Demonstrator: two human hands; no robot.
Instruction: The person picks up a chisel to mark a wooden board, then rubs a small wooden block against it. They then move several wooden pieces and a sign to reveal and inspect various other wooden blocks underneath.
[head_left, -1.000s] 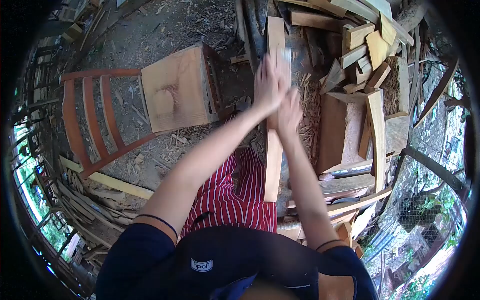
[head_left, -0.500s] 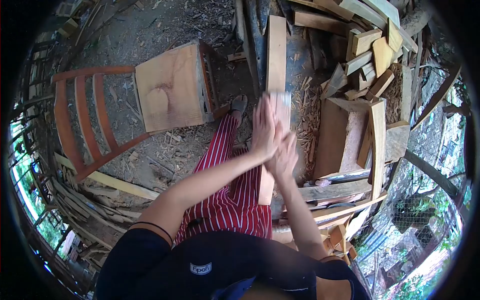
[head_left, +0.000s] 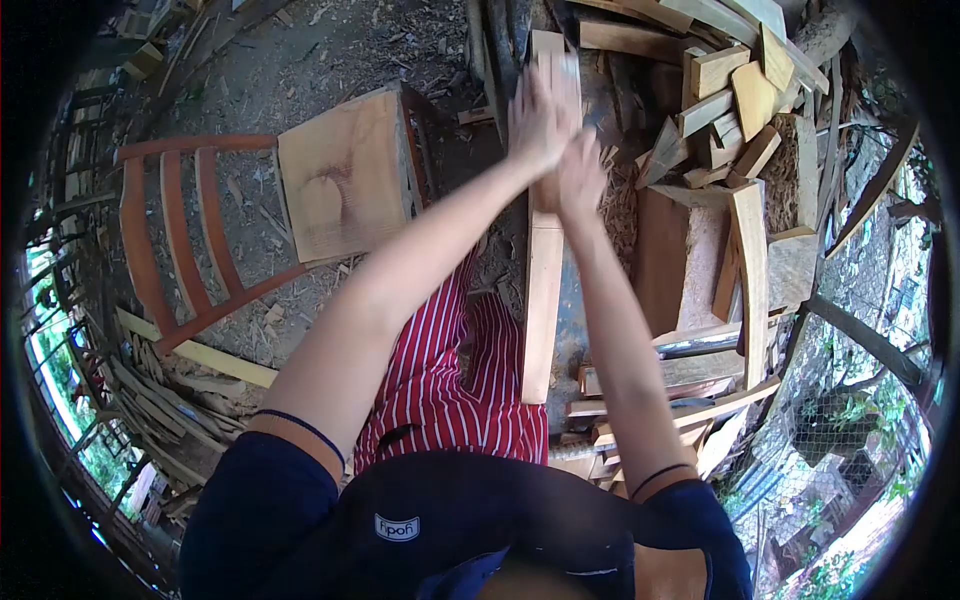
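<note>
A long pale wooden board point(head_left: 542, 310) lies lengthwise in front of me, its near end by my striped trousers. On its far part sits a wooden block that looks like a hand plane point(head_left: 546, 198), blurred and mostly covered by my hands. My left hand point(head_left: 541, 125) presses over its front, fingers stretched forward along it. Behind and to the right, my right hand point(head_left: 580, 178) is closed around its rear side. Both arms reach far out. The underside of the plane is hidden.
A wooden chair point(head_left: 340, 180) lies on its back at the left. Offcuts point(head_left: 722, 75) are heaped at the far right, beside a big squared timber block point(head_left: 665, 260). Shavings point(head_left: 620, 200) litter the ground, and planks point(head_left: 690, 375) lie at the near right.
Both hands have slid the plane forward along the board, away from my body, and my arms have straightened. The near stretch of the board is now uncovered.
</note>
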